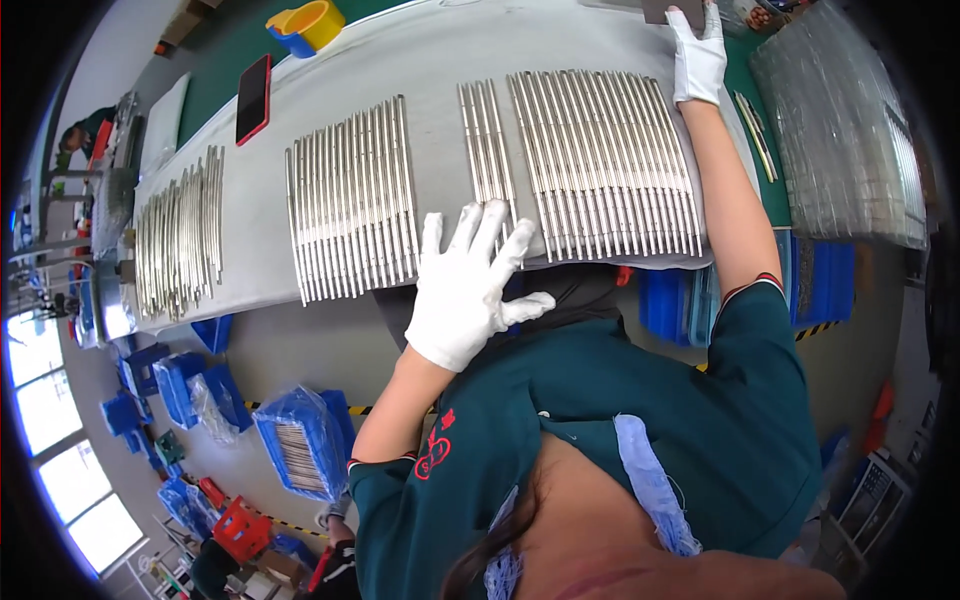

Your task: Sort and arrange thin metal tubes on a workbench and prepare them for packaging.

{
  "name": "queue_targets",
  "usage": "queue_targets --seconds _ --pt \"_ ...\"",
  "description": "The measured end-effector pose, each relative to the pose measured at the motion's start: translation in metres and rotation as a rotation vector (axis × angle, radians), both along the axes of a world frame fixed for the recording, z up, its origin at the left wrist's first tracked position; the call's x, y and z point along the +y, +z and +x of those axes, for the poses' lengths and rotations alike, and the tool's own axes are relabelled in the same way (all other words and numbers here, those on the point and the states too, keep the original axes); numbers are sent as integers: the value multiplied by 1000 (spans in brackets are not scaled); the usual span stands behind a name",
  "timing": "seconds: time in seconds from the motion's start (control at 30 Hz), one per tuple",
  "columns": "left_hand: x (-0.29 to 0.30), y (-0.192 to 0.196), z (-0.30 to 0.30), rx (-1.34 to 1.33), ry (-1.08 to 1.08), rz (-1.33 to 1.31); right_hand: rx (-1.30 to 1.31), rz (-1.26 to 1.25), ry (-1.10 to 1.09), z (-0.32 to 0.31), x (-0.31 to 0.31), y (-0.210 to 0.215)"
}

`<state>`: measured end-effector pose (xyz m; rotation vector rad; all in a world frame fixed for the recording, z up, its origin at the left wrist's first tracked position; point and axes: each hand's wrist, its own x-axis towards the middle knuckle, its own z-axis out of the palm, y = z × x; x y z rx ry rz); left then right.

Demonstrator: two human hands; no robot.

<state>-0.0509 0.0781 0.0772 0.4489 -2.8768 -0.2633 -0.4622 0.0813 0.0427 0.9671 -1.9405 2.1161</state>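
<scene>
My left hand [462, 290], in a white glove, is open with its fingers spread. Its fingertips reach the near ends of a narrow group of thin silver metal rods [485, 140]. To the right lies a wide row of similar rods [605, 160], side by side, and to the left another row [352, 200]. My right hand [699, 62], also gloved, is stretched to the far right of the table, its fingers on a dark brown flat block [675, 12] cut off by the top of the view.
More rods [180, 235] lie at the left end of the grey-covered table [255, 220]. A red-edged phone [253, 100] and a yellow and blue container [308, 28] sit at the back. Plastic-wrapped stacks [840, 120] stand right. Blue crates [300, 440] are on the floor.
</scene>
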Motion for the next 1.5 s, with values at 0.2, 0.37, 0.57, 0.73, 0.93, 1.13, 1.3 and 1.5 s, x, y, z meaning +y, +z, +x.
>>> queue_targets --seconds 0.2,0.37,0.57,0.73,0.93,1.13,1.3,1.5 --pt "-3 1 12 -27 58 -13 -40 83 -19 8 6 8" --pt "0 1 0 -31 1 -21 -42 11 5 2 4 1" --pt "5 -3 -19 28 -100 32 -11 25 -23 3 1 -1" --pt "2 -3 -15 17 -97 -4 -32 12 -13 3 2 0" --pt "-5 10 12 -65 74 -101 -51 18 10 6 2 4" --pt "1 16 -28 -37 -102 -38 -40 20 16 5 0 1" --pt "13 3 -56 47 -223 50 -16 55 -39 5 0 2" --pt "9 3 -44 -1 -180 28 -35 80 -40 7 1 5"
